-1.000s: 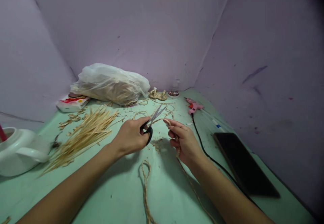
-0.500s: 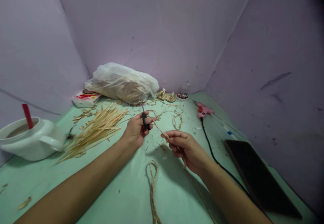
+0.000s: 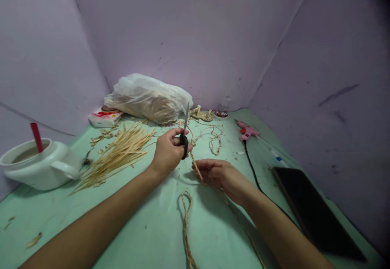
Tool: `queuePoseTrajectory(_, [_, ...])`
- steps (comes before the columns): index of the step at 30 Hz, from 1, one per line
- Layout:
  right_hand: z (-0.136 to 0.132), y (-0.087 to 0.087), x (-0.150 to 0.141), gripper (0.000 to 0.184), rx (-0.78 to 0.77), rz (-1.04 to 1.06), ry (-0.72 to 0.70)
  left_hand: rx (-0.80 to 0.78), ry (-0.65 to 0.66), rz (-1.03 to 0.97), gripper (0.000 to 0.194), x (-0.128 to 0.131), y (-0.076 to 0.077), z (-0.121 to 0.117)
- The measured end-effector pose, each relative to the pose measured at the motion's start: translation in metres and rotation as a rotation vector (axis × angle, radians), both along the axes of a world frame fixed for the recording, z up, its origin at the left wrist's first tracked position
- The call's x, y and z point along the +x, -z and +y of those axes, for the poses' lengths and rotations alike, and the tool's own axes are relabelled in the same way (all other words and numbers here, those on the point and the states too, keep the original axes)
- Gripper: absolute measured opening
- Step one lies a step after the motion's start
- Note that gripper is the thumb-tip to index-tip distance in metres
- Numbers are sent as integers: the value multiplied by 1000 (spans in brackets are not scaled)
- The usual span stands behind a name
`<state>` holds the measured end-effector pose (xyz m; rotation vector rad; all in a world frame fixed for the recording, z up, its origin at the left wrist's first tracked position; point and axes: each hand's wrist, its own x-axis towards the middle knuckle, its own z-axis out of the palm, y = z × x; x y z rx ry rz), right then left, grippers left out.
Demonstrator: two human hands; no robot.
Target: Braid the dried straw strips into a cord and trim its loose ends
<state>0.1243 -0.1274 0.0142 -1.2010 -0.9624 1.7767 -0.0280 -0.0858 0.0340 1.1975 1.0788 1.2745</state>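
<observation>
My left hand (image 3: 172, 147) is closed around the black handles of a small pair of scissors (image 3: 184, 139), whose thin blades point up and away. A twisted fibre cord (image 3: 196, 167) hangs from its fingertips and slants down toward my right hand. My right hand (image 3: 217, 175) lies alongside that cord with its fingers loosely stretched, fingertips just behind it; the thumb is hidden. More cord runs out from under the right hand toward the bottom edge. Between my forearms lies a looped, doubled length of cord (image 3: 185, 220) on the green tabletop (image 3: 152, 224).
At left are a white cup (image 3: 39, 171) with a red stick and a pile of dry straw strips (image 3: 118, 151). A plastic bag (image 3: 149, 98) rests against the wall. On the right lie a pink glue gun (image 3: 248, 132), its black cable and a dark phone-like slab (image 3: 317, 212).
My left hand has turned the scissors upright and taken the cord at its fingertips. The fingers of my right hand have straightened from their pinch on the cord.
</observation>
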Motion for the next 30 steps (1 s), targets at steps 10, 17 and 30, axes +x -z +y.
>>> queuePoseTrajectory(10, [-1,9,-11,25,115,107,202,-2,90,206,35,7,7,1])
queuePoseTrajectory(17, [12,4,4,21,51,238,482,505,164,1073,36,-10,11,-3])
queuePoseTrajectory(30, [14,5,5,25,109,257,484,751,185,1488,50,-11,20,-4])
